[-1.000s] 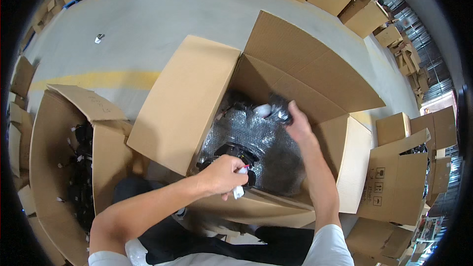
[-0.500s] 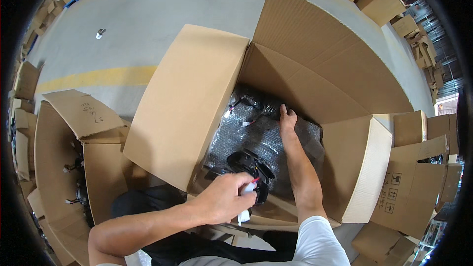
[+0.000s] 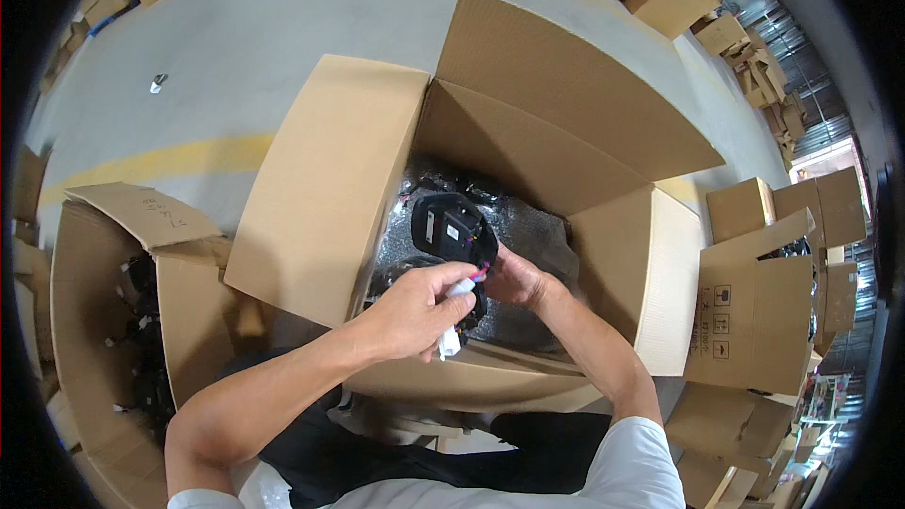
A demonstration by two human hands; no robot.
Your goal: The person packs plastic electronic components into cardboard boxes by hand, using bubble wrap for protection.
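Observation:
Over an open cardboard box (image 3: 575, 57), my left hand (image 3: 405, 306) pinches a white plug connector (image 3: 452, 343) with coloured wires. The wires run to a black plastic housing (image 3: 443, 224) with rounded edges and small pale labels. My right hand (image 3: 518, 279) grips the housing at its lower right; some of those fingers are hidden behind it. More black parts show below, partly covered by my left hand. Bubble wrap (image 3: 537, 226) lies across the contents inside the box.
At left stands another open box (image 3: 193, 320) with black wired parts (image 3: 141, 330) inside. Cartons (image 3: 754, 306) are stacked at right, and more line the far edge. A small white object (image 3: 157, 84) lies on the grey floor near a yellow stripe (image 3: 160, 166).
My right hand has left the bubble wrap and come back to the black housing. The housing has been raised and turned, showing its labelled face. My left hand keeps the white connector.

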